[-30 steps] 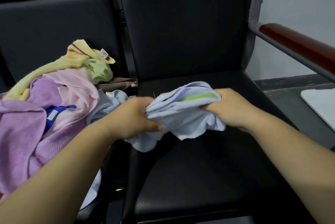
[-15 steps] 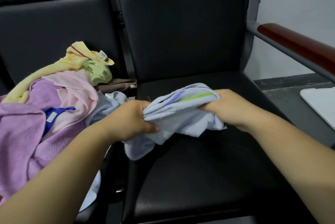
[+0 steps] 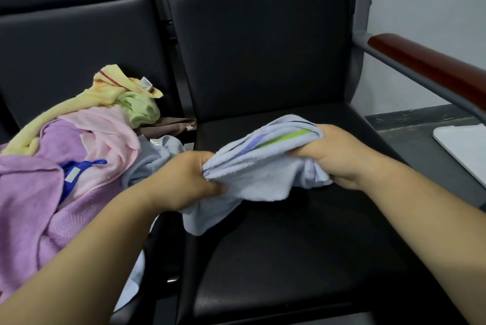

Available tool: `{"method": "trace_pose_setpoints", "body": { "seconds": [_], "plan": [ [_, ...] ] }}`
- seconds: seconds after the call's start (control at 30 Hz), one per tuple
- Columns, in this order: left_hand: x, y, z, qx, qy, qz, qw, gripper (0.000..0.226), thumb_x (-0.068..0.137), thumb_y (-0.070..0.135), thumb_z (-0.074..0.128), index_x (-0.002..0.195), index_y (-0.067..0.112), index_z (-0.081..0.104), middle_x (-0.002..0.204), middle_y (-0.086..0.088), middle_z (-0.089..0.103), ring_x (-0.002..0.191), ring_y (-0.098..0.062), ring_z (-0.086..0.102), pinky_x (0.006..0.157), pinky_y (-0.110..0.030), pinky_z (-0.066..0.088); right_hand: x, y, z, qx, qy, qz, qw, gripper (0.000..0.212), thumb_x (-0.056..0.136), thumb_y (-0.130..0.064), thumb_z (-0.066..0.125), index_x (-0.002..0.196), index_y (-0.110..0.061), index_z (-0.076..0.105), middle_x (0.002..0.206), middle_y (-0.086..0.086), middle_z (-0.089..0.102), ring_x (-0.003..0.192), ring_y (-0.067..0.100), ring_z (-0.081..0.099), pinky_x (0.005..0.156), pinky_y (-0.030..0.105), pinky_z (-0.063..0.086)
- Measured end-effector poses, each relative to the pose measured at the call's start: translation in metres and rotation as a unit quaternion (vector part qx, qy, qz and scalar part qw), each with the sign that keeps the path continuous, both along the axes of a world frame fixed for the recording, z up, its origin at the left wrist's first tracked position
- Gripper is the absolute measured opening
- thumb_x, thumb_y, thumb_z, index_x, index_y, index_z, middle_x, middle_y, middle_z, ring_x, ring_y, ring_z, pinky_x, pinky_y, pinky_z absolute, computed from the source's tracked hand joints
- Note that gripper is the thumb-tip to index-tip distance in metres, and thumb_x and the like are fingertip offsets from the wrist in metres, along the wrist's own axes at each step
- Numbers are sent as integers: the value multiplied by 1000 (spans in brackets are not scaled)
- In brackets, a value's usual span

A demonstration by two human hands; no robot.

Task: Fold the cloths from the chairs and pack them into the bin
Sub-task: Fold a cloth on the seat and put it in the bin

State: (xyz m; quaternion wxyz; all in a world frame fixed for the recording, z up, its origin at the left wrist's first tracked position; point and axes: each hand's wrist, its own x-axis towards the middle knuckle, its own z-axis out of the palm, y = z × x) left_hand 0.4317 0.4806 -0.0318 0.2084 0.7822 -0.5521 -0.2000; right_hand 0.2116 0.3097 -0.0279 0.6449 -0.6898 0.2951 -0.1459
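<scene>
While both hands (image 3: 184, 182) (image 3: 339, 160) grip the blue cloth (image 3: 260, 169), the seat (image 3: 302, 259) lies bare below.

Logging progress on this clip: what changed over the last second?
Very little. The loose corner of the light blue cloth sags slightly lower below the left hand. That hand and the right hand still grip the cloth above the chair seat. The pile of cloths on the next chair lies as before.

1 head-worn wide-angle view, facing forward and down, close over the black chair seat (image 3: 302, 259)
</scene>
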Motion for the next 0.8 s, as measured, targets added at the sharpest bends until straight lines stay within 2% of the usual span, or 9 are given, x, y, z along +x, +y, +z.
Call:
{"method": "trace_pose_setpoints", "body": {
  "seconds": [0.1, 0.2, 0.27, 0.37, 0.47, 0.6, 0.7, 0.73, 0.8],
  "plan": [
    [0, -3, -1, -119, 141, 60, 981, 10, 92, 13, 69, 101, 16, 72, 70, -3, 69, 57, -9, 58, 52, -21, 45, -3, 0, -2, -65, 30, 98, 993, 43, 74, -18, 89, 114, -28, 75, 104, 3, 79, 94, 19, 75, 81, 39, 61],
    [-4, -4, 2, -175, 308, 81, 932, 21, 94, 10, 65, 110, 20, 72, 72, -26, 58, 48, -21, 46, 44, -26, 33, -5, -1, -8, -271, 252, 116, 922, 28, 76, -34, 84, 98, -33, 67, 93, 0, 77, 87, 23, 75, 82, 46, 63],
    [-5, -4, 3, -154, 355, 26, 922, 29, 88, 9, 72, 117, 16, 70, 85, -31, 64, 58, -26, 53, 48, -33, 37, 0, 3, -6, -350, 288, 115, 884, 13, 90, -37, 69, 91, -26, 62, 84, -3, 72, 81, 23, 71, 77, 40, 61],
    [-2, -5, 2, -67, 158, 5, 985, 31, 77, 9, 86, 103, 14, 71, 84, -4, 76, 64, -12, 66, 51, -24, 47, 4, 1, -4, -184, 125, -13, 975, 17, 96, -37, 63, 91, -26, 76, 59, -7, 62, 58, 13, 58, 51, 26, 45],
    [3, -5, -7, -85, 15, 22, 996, 22, 73, 25, 75, 92, 14, 70, 81, -2, 74, 71, -10, 68, 62, -31, 51, -3, -3, 2, -12, 6, 38, 999, 24, 81, -33, 80, 105, -33, 79, 80, 3, 75, 74, 21, 71, 66, 34, 56],
    [0, -7, -8, -204, 273, 82, 937, 29, 89, 5, 62, 112, 20, 72, 86, -11, 75, 68, -21, 65, 50, -25, 40, -8, -5, -7, -182, 142, 110, 967, 29, 76, -20, 88, 102, -25, 77, 96, -3, 80, 95, 21, 76, 85, 40, 61],
    [-4, -9, -4, -210, 457, 38, 863, 45, 81, 2, 68, 125, 4, 64, 114, -25, 70, 97, -37, 69, 77, -43, 55, -6, -7, -12, -289, 210, 44, 933, 11, 83, -26, 76, 92, -20, 77, 87, 4, 78, 90, 29, 74, 80, 45, 60],
    [-1, -8, -5, -185, 436, 22, 880, 45, 80, 3, 73, 124, 3, 64, 117, -20, 71, 104, -32, 70, 85, -43, 57, -5, -8, -11, -261, 178, 15, 949, 13, 86, -28, 73, 95, -21, 78, 88, 7, 78, 89, 30, 75, 77, 47, 60],
    [5, -6, -6, -107, 186, -11, 977, 30, 76, 12, 83, 103, 12, 71, 98, 3, 77, 87, -6, 71, 76, -33, 56, -6, -10, -7, -163, 92, -25, 982, 14, 92, -30, 70, 103, -29, 79, 89, 4, 79, 80, 20, 76, 64, 40, 59]
  ]
}}
